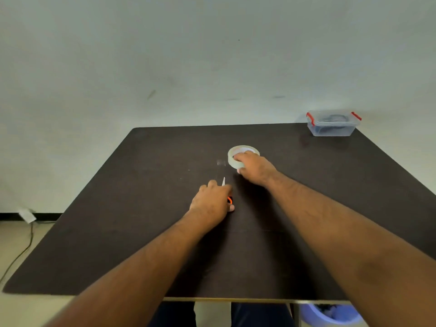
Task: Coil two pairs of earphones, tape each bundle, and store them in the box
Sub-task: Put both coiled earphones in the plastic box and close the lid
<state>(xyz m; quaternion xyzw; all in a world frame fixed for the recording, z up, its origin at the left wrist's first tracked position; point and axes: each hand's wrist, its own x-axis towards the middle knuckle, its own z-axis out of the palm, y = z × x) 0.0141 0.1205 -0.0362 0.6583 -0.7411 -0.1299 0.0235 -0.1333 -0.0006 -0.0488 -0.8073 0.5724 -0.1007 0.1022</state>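
Here the right hand (256, 167) rests on the near edge of a roll of clear tape (243, 156), fingers curled over its rim and one fingertip dipping into the core; the roll lies flat on the dark tabletop (118, 220), somewhat beyond centre. The left hand (211, 201) lies just nearer and to the left, closed round scissors (227, 192), of which only a pale blade tip past the knuckles and an orange handle loop by the thumb show. A faint clear strip (221, 163), possibly cut tape, lies on the surface just left of the roll; the view is too blurred to be sure. The two hands are near each other but apart.

A lidded clear plastic box (333, 122) with red clips stands at the far right corner of the tabletop, close to both edges and well apart from the hands; dark coiled earphones (335, 119) appear dimly through its walls. Broad bare surface extends left of the hands to the left edge, and from the forearms to the near edge. Below the near right edge, a lavender bin (330, 313) stands on the floor.
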